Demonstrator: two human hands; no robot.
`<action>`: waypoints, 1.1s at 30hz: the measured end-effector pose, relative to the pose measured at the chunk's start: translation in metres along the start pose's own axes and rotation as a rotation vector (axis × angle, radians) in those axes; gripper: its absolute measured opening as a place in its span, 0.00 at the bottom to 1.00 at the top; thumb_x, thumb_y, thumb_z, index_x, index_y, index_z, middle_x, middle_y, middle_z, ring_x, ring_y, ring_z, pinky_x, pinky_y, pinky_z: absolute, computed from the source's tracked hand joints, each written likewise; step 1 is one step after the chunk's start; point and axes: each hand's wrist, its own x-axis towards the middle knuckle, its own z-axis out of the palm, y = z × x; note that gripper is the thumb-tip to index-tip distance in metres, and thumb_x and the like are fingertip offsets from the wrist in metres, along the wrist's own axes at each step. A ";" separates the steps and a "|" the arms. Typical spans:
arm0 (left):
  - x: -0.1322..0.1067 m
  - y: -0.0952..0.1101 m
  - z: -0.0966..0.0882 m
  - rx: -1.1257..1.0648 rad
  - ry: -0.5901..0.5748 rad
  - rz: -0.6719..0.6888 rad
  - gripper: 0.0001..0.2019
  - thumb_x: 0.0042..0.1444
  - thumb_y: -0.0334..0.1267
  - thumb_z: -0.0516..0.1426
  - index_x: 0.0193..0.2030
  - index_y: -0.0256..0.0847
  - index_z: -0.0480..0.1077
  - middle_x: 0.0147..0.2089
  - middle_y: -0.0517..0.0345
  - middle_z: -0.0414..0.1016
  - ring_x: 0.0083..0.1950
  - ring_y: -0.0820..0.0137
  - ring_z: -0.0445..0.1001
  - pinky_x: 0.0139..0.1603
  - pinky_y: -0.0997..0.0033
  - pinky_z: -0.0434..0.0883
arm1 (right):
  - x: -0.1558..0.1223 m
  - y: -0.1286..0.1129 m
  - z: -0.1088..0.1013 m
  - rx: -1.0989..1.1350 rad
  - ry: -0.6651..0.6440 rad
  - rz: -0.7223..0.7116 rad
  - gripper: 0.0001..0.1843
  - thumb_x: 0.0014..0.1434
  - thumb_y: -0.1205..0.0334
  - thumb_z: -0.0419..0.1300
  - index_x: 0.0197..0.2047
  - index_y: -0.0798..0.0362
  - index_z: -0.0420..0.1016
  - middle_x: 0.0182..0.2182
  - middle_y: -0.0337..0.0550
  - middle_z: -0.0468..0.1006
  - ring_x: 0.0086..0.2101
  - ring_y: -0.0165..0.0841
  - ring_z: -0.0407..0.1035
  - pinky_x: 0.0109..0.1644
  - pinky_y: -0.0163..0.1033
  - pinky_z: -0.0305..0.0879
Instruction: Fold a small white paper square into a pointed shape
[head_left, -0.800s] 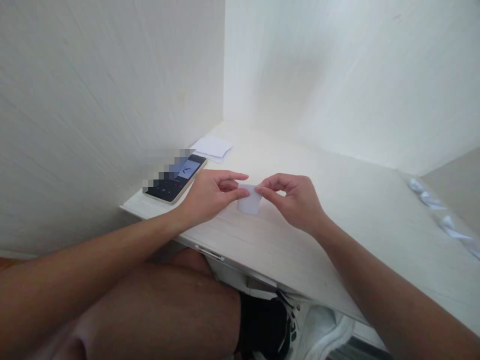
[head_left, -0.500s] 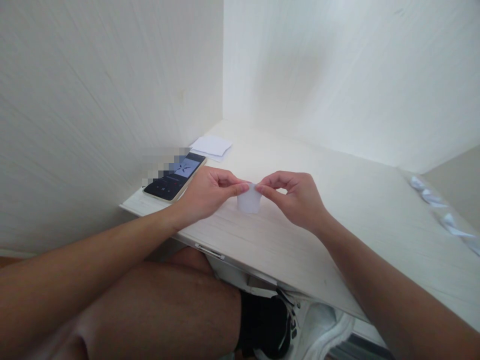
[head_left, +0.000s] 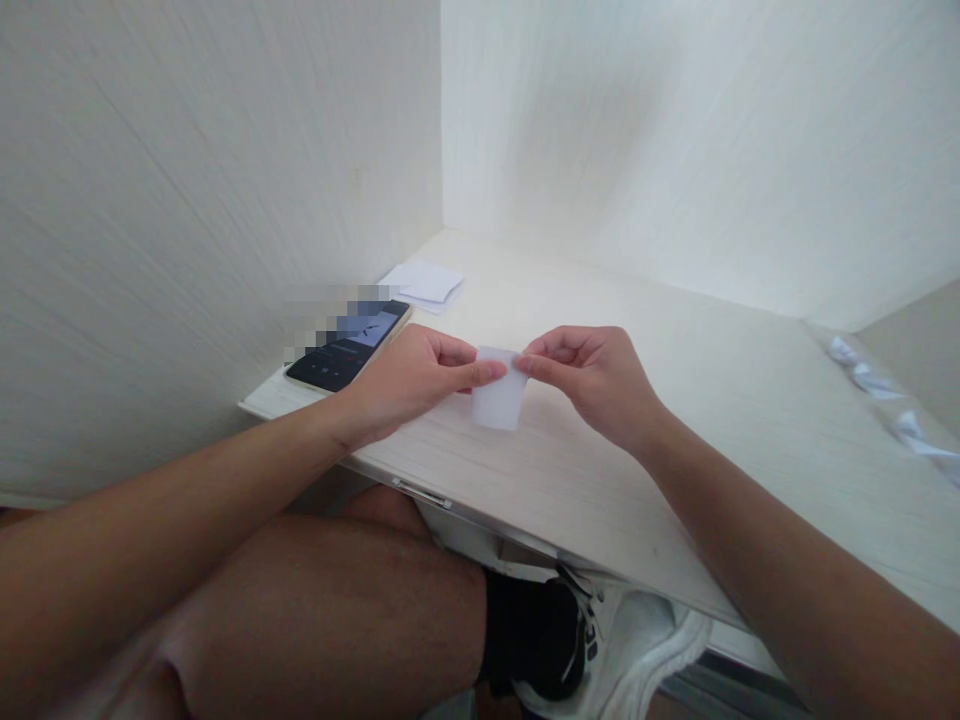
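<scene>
Between my hands is a small white piece of paper (head_left: 498, 402), held just above the desk near its front edge. My left hand (head_left: 427, 372) pinches its left side, the thumb lying across the front face and the fingers behind. At the upper right edge, my right hand (head_left: 592, 375) grips the same paper between thumb and fingertips. Whether the sheet has more than one layer, I cannot tell. Just left of my left hand lies a phone (head_left: 330, 370) with its screen lit, partly blurred out.
Several white paper sheets (head_left: 431, 280) lie in a stack behind the phone. Folded white paper pieces (head_left: 874, 380) line the right side of the pale desk (head_left: 675, 480). Walls rise at the left and back. My leg and a shoe (head_left: 592, 640) are below the front edge.
The paper shows taller now, its top edge rising above my thumbs. My left thumb has slid further across its face. The view has shifted slightly.
</scene>
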 end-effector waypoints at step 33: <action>0.001 0.006 -0.001 0.264 -0.202 -0.261 0.15 0.60 0.49 0.64 0.33 0.38 0.84 0.27 0.55 0.78 0.18 0.77 0.59 0.19 0.73 0.52 | 0.006 0.010 -0.001 0.225 0.063 0.214 0.10 0.45 0.58 0.76 0.26 0.53 0.83 0.26 0.40 0.80 0.30 0.30 0.69 0.36 0.39 0.65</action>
